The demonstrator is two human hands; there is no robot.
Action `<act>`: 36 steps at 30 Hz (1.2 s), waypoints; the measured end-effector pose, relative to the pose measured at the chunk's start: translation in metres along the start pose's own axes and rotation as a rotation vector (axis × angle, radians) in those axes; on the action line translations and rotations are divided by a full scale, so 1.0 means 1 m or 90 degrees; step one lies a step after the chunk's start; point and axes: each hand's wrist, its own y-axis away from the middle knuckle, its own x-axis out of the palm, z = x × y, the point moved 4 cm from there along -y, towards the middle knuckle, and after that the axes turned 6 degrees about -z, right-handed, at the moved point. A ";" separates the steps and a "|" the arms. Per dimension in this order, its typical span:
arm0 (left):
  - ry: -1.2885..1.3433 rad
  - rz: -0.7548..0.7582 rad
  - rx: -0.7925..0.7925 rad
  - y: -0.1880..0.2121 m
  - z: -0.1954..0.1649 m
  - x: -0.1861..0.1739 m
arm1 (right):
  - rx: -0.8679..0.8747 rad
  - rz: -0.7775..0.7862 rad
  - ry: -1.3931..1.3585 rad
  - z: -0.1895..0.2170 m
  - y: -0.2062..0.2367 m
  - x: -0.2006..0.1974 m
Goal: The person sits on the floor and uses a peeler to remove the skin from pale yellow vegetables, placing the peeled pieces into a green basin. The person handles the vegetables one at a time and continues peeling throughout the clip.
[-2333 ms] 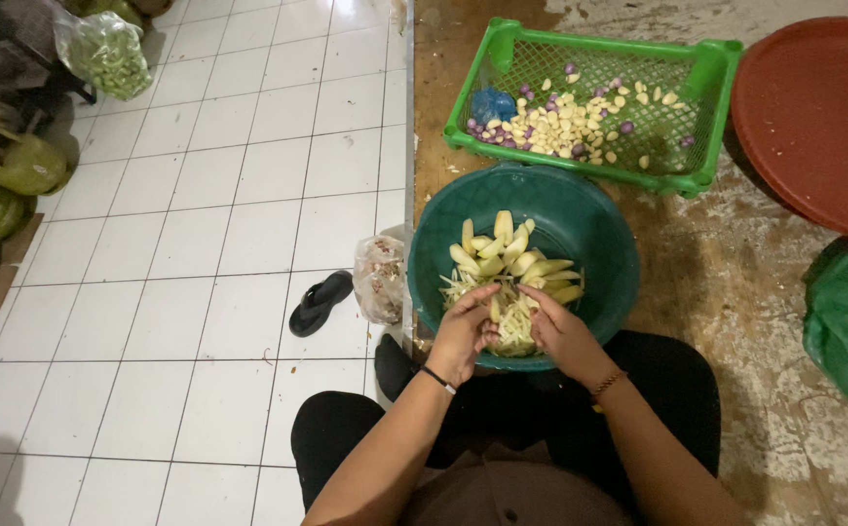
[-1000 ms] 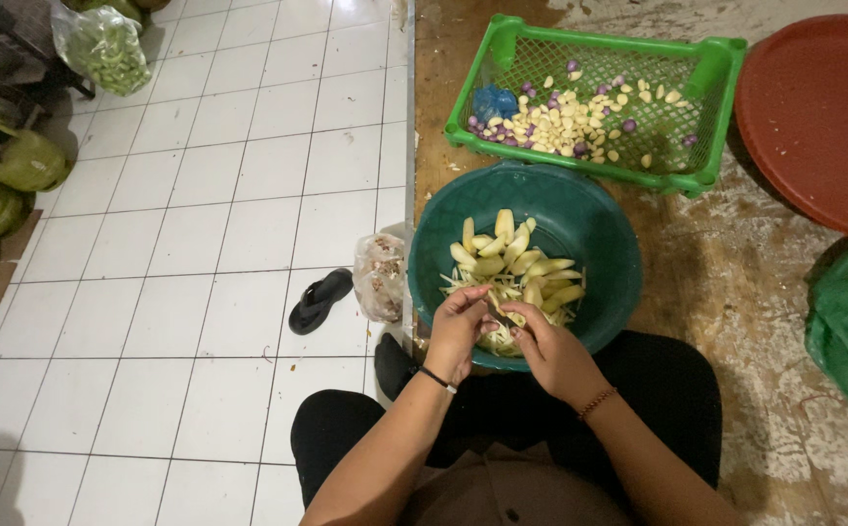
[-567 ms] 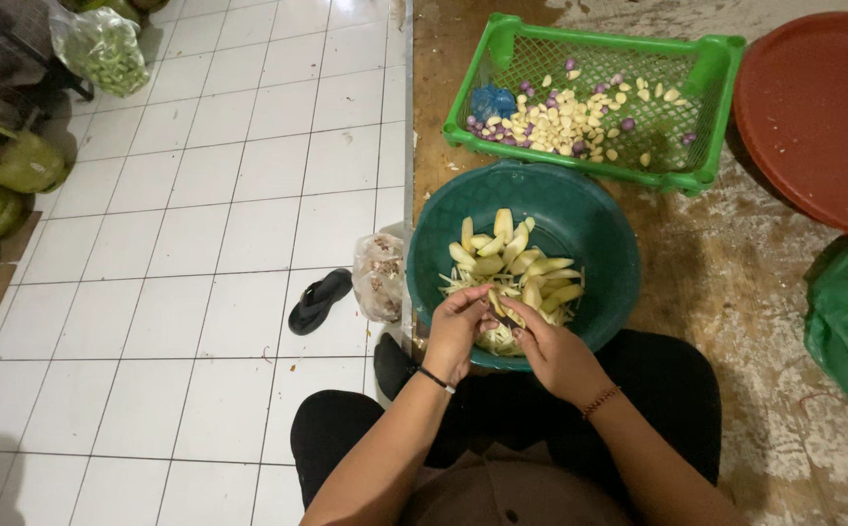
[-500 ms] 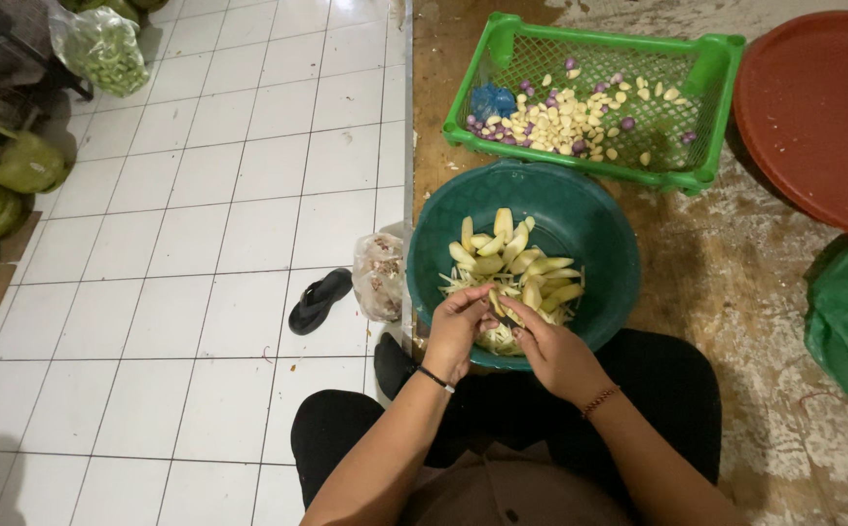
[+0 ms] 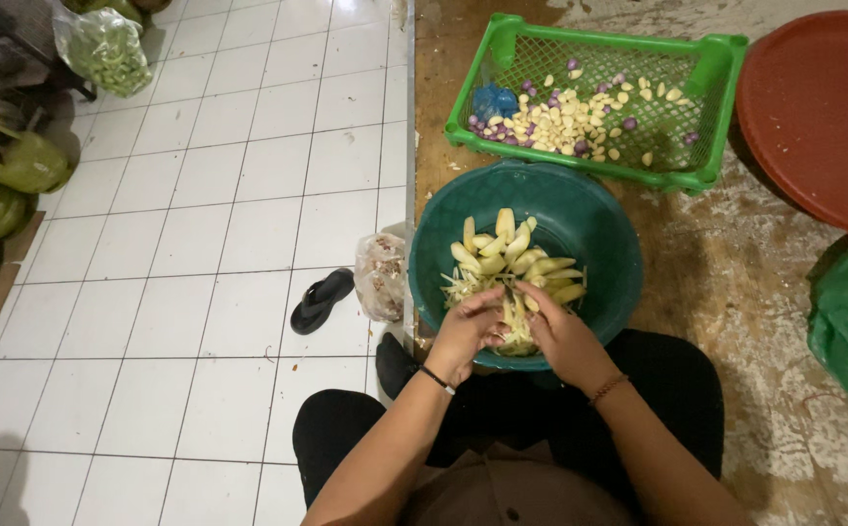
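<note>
At the lower centre of the frame, pale yellow fruit strips are pinched between the left hand and right hand, both closed over the dark green plastic basin. The pieces are judged light, moist and slippery, best gripped at their ends; smooth wedges are heaped behind.

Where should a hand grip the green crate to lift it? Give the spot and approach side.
Grip the green crate at its raised corner posts, coming from above at both short ends: the rim is clear there, the mesh walls are low, and garlic cloves lie loose inside.
</note>
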 end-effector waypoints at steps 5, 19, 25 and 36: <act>0.093 -0.064 0.009 -0.004 -0.009 -0.007 | -0.008 0.044 -0.026 0.001 0.006 0.004; 0.124 -0.096 0.058 -0.007 -0.009 -0.008 | -0.114 0.062 -0.022 0.013 0.018 0.015; 0.132 -0.091 0.066 -0.005 -0.010 -0.006 | -0.096 0.059 -0.012 0.012 0.020 0.015; 0.111 -0.076 0.075 -0.007 -0.005 -0.005 | -0.073 0.037 0.036 0.010 0.017 0.014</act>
